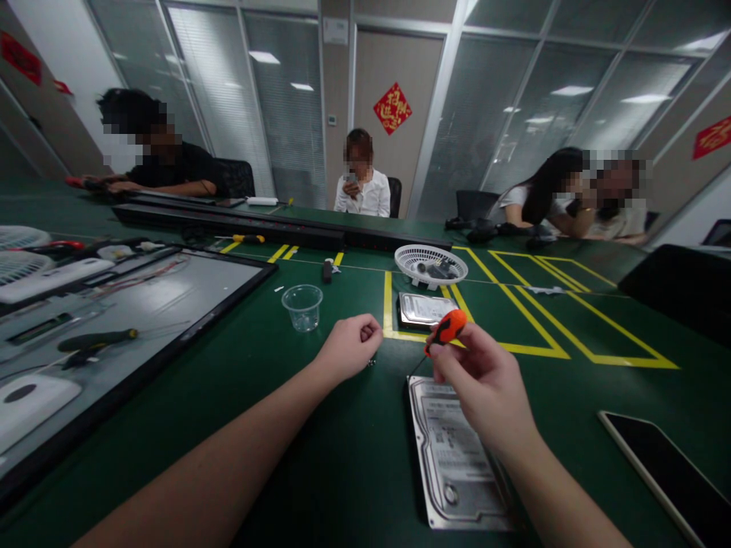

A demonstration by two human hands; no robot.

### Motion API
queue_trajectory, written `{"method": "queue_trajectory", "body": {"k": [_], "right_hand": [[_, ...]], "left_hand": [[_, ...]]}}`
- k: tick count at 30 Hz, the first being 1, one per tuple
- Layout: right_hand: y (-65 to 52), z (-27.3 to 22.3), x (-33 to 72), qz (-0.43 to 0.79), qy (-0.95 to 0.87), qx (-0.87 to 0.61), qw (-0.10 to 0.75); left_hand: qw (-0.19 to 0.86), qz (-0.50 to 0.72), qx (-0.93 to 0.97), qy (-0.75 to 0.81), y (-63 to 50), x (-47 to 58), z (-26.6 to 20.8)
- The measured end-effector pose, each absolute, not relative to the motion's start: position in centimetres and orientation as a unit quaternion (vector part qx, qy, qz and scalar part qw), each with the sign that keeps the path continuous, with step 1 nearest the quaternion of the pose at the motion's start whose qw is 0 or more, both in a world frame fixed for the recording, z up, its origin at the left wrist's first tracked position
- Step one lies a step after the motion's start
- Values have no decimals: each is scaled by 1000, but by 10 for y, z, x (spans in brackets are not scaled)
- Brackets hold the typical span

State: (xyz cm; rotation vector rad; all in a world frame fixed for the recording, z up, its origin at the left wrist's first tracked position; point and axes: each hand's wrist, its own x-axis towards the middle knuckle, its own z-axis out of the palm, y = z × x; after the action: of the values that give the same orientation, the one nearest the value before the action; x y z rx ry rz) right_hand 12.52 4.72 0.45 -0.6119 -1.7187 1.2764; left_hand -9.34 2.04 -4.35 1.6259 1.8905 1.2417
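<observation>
In my right hand [485, 373] is a screwdriver [450, 327] with an orange and black handle. It leans, its thin shaft reaching down to the far left corner of a hard drive [448, 464] that lies flat on the green table. Part of the drive's right side is behind my hand and forearm. My left hand [351, 346] rests on the table left of the drive, its fingers curled closed. Small shiny bits, perhaps screws [371, 362], show beside its edge; whatever its fingers hold is hidden. Beyond my hands lies a second hard drive [419, 308].
A clear plastic cup [302, 308] stands beyond my left hand. Farther back is a white basket [431, 262] with small parts. A large dismantled panel [142, 304] covers the left, and a phone [665, 472] lies right. Several people sit across the table.
</observation>
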Motion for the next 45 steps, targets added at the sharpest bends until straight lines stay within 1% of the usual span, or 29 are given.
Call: {"method": "queue_trajectory", "body": {"k": [4, 7, 13, 21, 28, 35, 42, 45], "right_hand": [[50, 1, 124, 528, -670, -261, 452], [49, 3, 122, 517, -678, -256, 456], [46, 6, 124, 515, -697, -235, 439], [47, 5, 124, 499, -688, -269, 453], [44, 8, 124, 504, -700, -240, 446], [50, 4, 124, 494, -694, -275, 446], [48, 5, 124, 514, -699, -228, 442], [50, 2, 125, 499, -708, -246, 434]], "left_hand": [[176, 443, 578, 663, 20, -93, -43], [178, 445, 577, 661, 19, -93, -42], [179, 444, 577, 662, 20, -93, -44], [176, 443, 578, 663, 20, -93, -45], [173, 439, 581, 663, 20, -93, -46], [179, 442, 578, 662, 19, -93, -43], [176, 445, 577, 662, 20, -93, -45], [174, 443, 578, 663, 21, -93, -44]]}}
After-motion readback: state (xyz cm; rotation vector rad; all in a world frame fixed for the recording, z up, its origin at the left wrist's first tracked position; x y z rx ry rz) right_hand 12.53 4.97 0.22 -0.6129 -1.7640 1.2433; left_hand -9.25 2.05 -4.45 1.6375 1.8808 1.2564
